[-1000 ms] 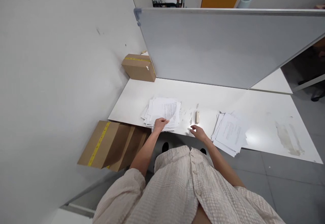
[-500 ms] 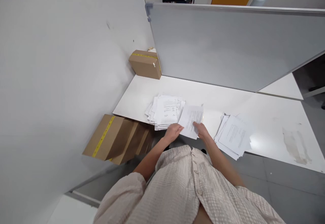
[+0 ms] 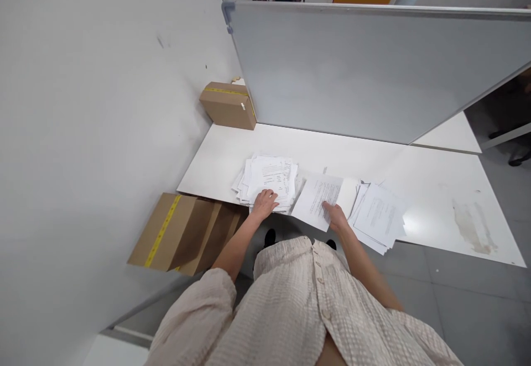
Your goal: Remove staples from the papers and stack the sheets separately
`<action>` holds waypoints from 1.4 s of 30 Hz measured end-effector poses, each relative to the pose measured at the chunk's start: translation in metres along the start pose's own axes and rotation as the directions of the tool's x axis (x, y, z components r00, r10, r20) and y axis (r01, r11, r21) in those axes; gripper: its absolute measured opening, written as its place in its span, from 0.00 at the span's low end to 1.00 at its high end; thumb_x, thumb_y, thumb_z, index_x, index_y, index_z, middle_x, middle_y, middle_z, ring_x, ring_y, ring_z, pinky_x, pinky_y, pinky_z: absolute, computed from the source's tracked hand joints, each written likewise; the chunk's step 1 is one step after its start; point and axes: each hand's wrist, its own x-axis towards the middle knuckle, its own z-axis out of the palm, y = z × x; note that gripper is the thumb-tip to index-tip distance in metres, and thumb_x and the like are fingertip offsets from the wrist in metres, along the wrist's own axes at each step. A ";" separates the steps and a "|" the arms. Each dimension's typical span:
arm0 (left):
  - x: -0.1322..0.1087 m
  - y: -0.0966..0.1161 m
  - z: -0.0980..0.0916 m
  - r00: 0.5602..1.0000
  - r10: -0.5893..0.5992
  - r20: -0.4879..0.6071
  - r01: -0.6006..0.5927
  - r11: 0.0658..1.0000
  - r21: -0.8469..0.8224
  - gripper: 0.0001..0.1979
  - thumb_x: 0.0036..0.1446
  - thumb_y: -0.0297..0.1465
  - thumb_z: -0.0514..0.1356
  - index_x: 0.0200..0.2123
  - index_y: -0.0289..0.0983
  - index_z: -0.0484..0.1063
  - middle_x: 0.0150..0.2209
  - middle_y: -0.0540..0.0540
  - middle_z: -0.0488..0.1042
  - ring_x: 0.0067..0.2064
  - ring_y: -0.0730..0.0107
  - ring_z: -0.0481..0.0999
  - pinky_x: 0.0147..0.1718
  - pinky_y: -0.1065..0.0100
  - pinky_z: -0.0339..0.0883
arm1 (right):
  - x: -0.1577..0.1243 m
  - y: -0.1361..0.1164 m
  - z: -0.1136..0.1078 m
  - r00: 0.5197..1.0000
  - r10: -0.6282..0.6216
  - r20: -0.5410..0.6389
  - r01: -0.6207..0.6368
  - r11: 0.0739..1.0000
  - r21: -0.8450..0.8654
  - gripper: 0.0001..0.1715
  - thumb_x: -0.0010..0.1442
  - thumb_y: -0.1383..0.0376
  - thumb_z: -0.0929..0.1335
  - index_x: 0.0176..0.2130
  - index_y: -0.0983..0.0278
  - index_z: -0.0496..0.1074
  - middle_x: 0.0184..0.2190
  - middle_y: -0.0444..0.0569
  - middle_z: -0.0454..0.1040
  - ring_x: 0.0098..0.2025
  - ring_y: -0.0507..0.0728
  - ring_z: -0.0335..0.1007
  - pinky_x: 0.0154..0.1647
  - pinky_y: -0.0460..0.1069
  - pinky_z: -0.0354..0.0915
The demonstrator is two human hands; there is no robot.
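My left hand [image 3: 265, 204] rests on the near edge of a stack of printed papers [image 3: 269, 175], its fingers stretched out over the top page. In my right hand [image 3: 337, 215] is a printed sheet of paper [image 3: 317, 197], held at its right side with the thumb on top. The sheet is tilted at the front of the table, between the two stacks. Just right of my right hand lies a second, fanned-out stack of papers [image 3: 378, 217], partly over the table's front edge.
The white table [image 3: 431, 189] has a grey stain at its right. A grey divider panel [image 3: 332, 73] stands along its back. One cardboard box [image 3: 230, 113] sits at the back left corner; several more boxes [image 3: 160, 233] stand below the left end, by the wall.
My left hand has let go of the sheet and moved left onto the left stack. My right hand has carried the sheet rightward, away from that stack.
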 end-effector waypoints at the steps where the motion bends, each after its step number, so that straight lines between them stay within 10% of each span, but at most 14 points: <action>1: 0.001 -0.001 0.000 1.000 0.000 -0.009 0.000 1.000 -0.030 0.10 0.53 0.32 0.57 0.41 0.39 0.69 0.44 0.41 0.67 0.49 0.57 0.63 0.46 0.58 0.59 | 0.000 0.000 0.001 1.000 0.001 0.005 -0.001 1.000 0.008 0.26 0.54 0.58 0.65 0.49 0.68 0.63 0.42 0.58 0.74 0.39 0.60 0.74 0.31 0.50 0.72; 16: 0.009 0.011 -0.011 0.904 -0.328 -0.275 0.216 0.904 -0.369 0.06 0.52 0.29 0.54 0.29 0.36 0.71 0.32 0.47 0.73 0.35 0.69 0.73 0.36 0.68 0.66 | -0.013 -0.020 0.018 0.995 0.027 0.093 -0.035 0.996 0.087 0.19 0.53 0.64 0.66 0.46 0.67 0.66 0.38 0.57 0.76 0.37 0.61 0.74 0.34 0.54 0.71; 24: -0.016 0.089 -0.009 0.941 0.195 -0.277 -0.295 0.874 -0.387 0.08 0.56 0.26 0.49 0.36 0.37 0.67 0.40 0.44 0.72 0.46 0.70 0.70 0.45 0.66 0.66 | -0.016 -0.026 0.044 0.962 0.036 0.272 -0.066 0.993 0.099 0.25 0.57 0.50 0.61 0.44 0.66 0.68 0.39 0.58 0.76 0.40 0.62 0.73 0.40 0.57 0.70; 30: -0.022 0.103 0.003 0.898 0.412 -0.158 -0.440 0.820 -0.366 0.08 0.55 0.32 0.54 0.37 0.37 0.68 0.42 0.43 0.71 0.50 0.64 0.67 0.53 0.58 0.58 | -0.017 -0.025 0.034 0.949 -0.098 0.300 0.078 0.994 0.080 0.22 0.48 0.58 0.70 0.42 0.65 0.70 0.40 0.54 0.76 0.40 0.62 0.73 0.43 0.57 0.69; 33: -0.015 0.091 -0.001 0.969 0.085 -0.234 -0.193 0.850 -0.490 0.16 0.51 0.38 0.59 0.42 0.38 0.67 0.45 0.42 0.69 0.52 0.59 0.64 0.54 0.54 0.55 | -0.019 -0.028 0.022 0.951 -0.121 0.284 0.102 0.992 0.080 0.21 0.46 0.59 0.71 0.40 0.65 0.71 0.39 0.54 0.76 0.39 0.62 0.74 0.42 0.57 0.69; 36: 0.002 0.072 -0.008 0.885 -0.449 -0.122 0.199 0.603 -0.773 0.24 0.49 0.40 0.60 0.48 0.36 0.63 0.47 0.38 0.67 0.50 0.59 0.66 0.49 0.55 0.60 | -0.023 -0.035 0.011 0.937 -0.157 0.311 0.140 0.987 0.076 0.22 0.46 0.57 0.71 0.41 0.64 0.72 0.40 0.53 0.76 0.40 0.62 0.73 0.43 0.57 0.68; 39: 0.020 0.059 -0.014 0.922 -0.325 0.212 0.297 0.239 -0.925 0.28 0.46 0.40 0.62 0.50 0.37 0.61 0.46 0.39 0.68 0.46 0.62 0.70 0.43 0.60 0.63 | -0.026 -0.040 0.002 0.905 -0.227 0.361 0.253 0.967 -0.027 0.23 0.47 0.55 0.70 0.42 0.63 0.73 0.41 0.52 0.76 0.42 0.62 0.72 0.43 0.57 0.68; 42: 0.032 0.060 -0.013 0.954 -0.167 0.251 0.279 0.179 -0.943 0.22 0.45 0.41 0.62 0.41 0.35 0.68 0.37 0.44 0.73 0.38 0.69 0.72 0.39 0.64 0.65 | -0.021 -0.040 -0.007 0.900 -0.286 0.329 0.338 0.935 -0.110 0.24 0.45 0.54 0.71 0.40 0.64 0.75 0.40 0.52 0.76 0.43 0.63 0.71 0.43 0.57 0.67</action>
